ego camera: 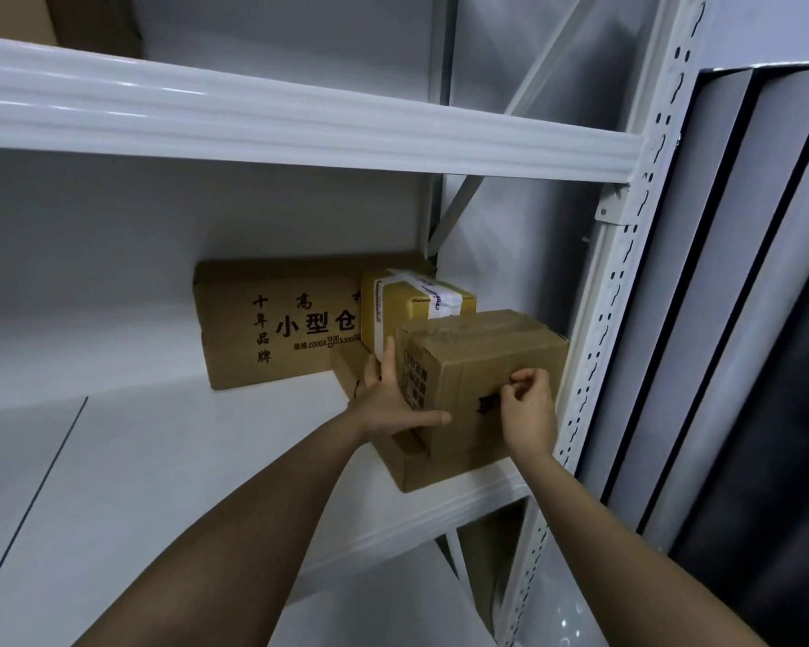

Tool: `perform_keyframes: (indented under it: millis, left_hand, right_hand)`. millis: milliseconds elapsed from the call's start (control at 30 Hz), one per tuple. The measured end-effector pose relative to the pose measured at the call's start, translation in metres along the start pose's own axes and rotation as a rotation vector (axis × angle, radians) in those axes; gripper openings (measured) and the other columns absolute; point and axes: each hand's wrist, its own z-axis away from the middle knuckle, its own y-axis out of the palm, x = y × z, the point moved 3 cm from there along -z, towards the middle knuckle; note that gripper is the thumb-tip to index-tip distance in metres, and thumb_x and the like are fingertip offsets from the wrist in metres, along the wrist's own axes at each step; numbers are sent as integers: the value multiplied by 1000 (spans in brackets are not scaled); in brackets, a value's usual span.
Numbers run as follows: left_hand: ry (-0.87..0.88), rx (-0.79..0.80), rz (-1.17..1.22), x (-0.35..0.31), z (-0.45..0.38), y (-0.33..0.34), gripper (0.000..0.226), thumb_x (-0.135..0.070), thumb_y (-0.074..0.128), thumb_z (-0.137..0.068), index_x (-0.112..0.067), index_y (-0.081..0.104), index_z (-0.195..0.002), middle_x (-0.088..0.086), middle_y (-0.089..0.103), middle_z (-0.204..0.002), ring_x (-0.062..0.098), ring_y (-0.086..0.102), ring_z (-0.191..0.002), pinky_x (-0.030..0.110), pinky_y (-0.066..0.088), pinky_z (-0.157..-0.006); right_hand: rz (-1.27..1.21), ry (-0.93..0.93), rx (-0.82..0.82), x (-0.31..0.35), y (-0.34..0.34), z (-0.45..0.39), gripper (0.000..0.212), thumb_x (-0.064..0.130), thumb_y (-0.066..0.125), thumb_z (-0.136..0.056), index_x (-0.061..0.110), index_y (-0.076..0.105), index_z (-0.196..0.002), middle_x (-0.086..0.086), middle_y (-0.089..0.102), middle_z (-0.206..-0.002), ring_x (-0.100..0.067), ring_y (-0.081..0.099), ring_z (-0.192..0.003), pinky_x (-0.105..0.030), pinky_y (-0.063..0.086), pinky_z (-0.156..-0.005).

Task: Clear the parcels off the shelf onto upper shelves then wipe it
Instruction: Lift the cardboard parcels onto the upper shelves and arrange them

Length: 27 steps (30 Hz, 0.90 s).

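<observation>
Now both hands (pixel 458 403) flank the front parcel (pixel 482 361).

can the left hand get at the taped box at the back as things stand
Probably yes. The left hand rests on the front box's left side, and the taped box sits just behind, its left face exposed, with nothing between them.

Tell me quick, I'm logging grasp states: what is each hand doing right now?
Left hand: open, fingers straight, pressed against the left side of the front box.
Right hand: fingers curled at the same box's front face; an actual grip cannot be told.
</observation>
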Motion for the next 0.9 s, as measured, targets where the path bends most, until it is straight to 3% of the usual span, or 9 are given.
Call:
perform_keyframes:
  millis: [233, 467, 700, 900]
  left_hand:
    - [59, 47, 96, -5, -21, 8, 145, -56, 84, -55, -42, -35, -138, 5, -31, -154, 28, -15, -145, 52, 6, -115]
    - [104, 29, 135, -3, -34, 9, 152, -62, 84, -45, -46, -38, -134, -3, -21, -157, 26, -4, -147, 53, 11, -116]
    - [108, -17, 213, -7, -34, 7, 142, -57, 83, -54, -47, -31, -138, 4, -12, -157, 32, 10, -145, 55, 18, -115]
    - [96, -45, 313, -3, -21, -3, 135, -59, 80, -59, -42, -23, -145, 7, -7, -158, 29, 8, -145, 50, 17, -114]
  right_hand:
    - [6, 18, -33, -6, 4, -12, 9, 16, 51, -92, 19, 45, -98, 6, 54, -84, -23, 59, -80, -39, 50, -69]
    - [-13, -13, -19, -10, 5, -17, 8, 14, 50, -92, 19, 44, -96, 4, 55, -82, -23, 59, -78, -30, 42, -62]
    - [-36, -8, -7, -9, 4, -19, 8, 14, 50, -91, 18, 45, -96, 3, 56, -82, -22, 59, -77, -34, 46, -65]
    - [-43, -9, -108, -8, -6, -19, 5, 23, 47, -95, 20, 45, -99, 1, 57, -87, -22, 59, -81, -32, 46, -63]
